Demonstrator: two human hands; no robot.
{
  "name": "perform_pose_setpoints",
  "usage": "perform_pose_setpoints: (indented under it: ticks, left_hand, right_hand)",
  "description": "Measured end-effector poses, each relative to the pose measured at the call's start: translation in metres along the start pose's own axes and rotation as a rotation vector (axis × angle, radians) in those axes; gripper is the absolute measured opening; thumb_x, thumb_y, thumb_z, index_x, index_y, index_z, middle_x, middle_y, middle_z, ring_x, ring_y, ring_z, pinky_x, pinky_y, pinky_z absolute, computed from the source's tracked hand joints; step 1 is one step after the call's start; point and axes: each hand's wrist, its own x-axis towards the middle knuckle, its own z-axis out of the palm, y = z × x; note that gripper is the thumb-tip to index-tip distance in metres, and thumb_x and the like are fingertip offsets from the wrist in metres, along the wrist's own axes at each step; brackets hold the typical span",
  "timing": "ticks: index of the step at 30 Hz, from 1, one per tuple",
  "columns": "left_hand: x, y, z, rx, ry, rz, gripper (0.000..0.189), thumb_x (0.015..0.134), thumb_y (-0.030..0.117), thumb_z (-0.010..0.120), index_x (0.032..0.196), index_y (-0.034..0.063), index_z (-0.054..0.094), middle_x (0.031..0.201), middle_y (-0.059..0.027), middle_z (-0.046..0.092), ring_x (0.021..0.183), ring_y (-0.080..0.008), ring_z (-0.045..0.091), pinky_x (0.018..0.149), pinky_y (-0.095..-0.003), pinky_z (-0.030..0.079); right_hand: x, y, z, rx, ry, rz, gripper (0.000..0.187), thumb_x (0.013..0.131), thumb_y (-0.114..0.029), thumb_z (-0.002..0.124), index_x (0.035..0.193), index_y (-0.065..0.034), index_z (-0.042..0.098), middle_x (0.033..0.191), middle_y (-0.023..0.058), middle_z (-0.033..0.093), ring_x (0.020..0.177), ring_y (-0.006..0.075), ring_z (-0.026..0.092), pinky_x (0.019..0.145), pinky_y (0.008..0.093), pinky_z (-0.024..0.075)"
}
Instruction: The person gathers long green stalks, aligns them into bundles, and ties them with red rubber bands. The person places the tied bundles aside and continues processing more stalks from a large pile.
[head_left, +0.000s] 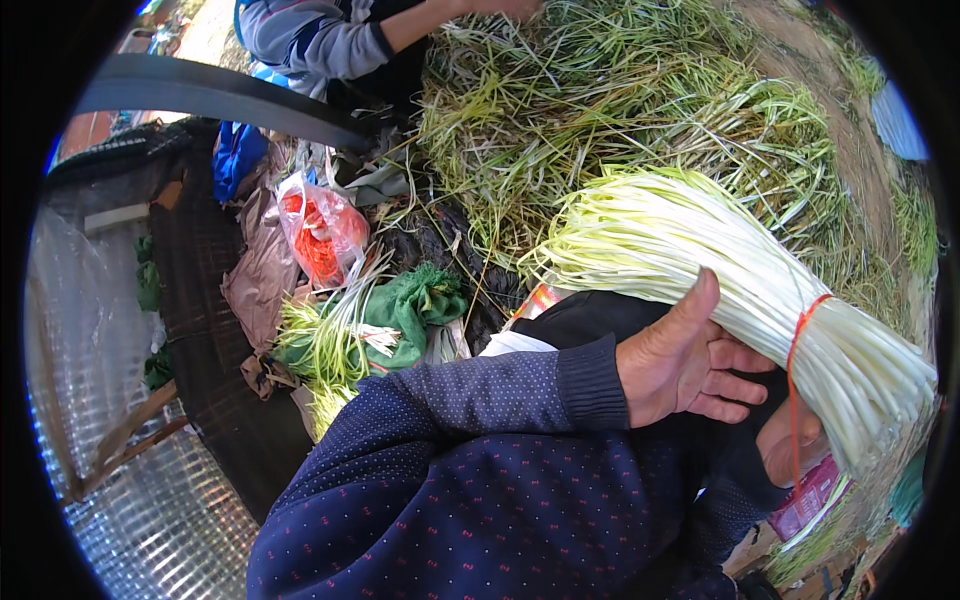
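Observation:
A thick bundle of pale blanched chives (675, 232) lies slanted before me, yellow leaf tips to the upper left and white cut ends to the lower right. A red tie (801, 330) circles it near the white ends, and a loose strand hangs below. Along the bundle's lower side is my left hand (690, 367), palm showing, thumb raised and fingers apart, gripping nothing. Lower right, my right hand (791, 439) is at the tied end, its fingers partly hidden behind the bundle and the strand; it seems to hold the bundle from beneath.
A large heap of leafy trimmings (600, 97) spreads beyond the bundle. Another person's sleeve (315, 41) shows at the top. To the left are a plastic bag of red ties (322, 232), loose chives (322, 345) on green netting (412, 307), and a dark curved bar (217, 90).

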Motion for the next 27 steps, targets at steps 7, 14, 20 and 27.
perform_pose_setpoints:
  ticks: [7,14,20,27]
  left_hand:
    - [-0.027,0.022,0.009,-0.132,0.095,0.161,0.093,0.089,0.082,0.041,0.149,0.0116,0.041,0.139,-0.0130,0.058,0.119,-0.0294,0.062,0.102,-0.0473,0.048]
    - [-0.053,0.028,-0.001,-0.354,0.049,0.466,0.072,0.096,0.064,0.052,0.141,0.0075,0.049,0.135,-0.0146,0.061,0.119,-0.0268,0.064,0.103,-0.0465,0.051]
    - [-0.080,0.041,-0.003,-0.612,0.088,0.530,0.077,0.091,0.066,0.061,0.135,0.0031,0.055,0.127,-0.0192,0.065,0.116,-0.0333,0.065,0.102,-0.0478,0.051]
    - [-0.092,0.040,-0.048,-0.541,0.169,0.497,0.066,0.093,0.057,0.062,0.128,0.0009,0.060,0.118,-0.0224,0.069,0.106,-0.0347,0.069,0.099,-0.0481,0.054]
  right_hand:
    - [-0.014,-0.003,0.044,-0.151,-0.116,0.048,0.070,0.078,-0.021,0.076,0.140,0.0000,0.050,0.140,0.0193,0.052,0.129,0.0341,0.051,0.111,0.0487,0.0356]
    - [-0.032,-0.008,0.096,-0.305,-0.367,0.098,0.071,0.074,-0.018,0.077,0.138,0.0004,0.052,0.136,0.0195,0.054,0.125,0.0344,0.053,0.108,0.0465,0.0388]
    - [-0.047,-0.015,0.134,-0.457,-0.655,0.142,0.072,0.070,-0.015,0.079,0.136,0.0007,0.053,0.133,0.0197,0.055,0.121,0.0347,0.056,0.105,0.0447,0.0416]
    - [-0.051,-0.029,0.156,-0.576,-0.900,0.187,0.073,0.066,-0.011,0.080,0.134,0.0011,0.055,0.129,0.0200,0.057,0.117,0.0350,0.059,0.102,0.0425,0.0448]
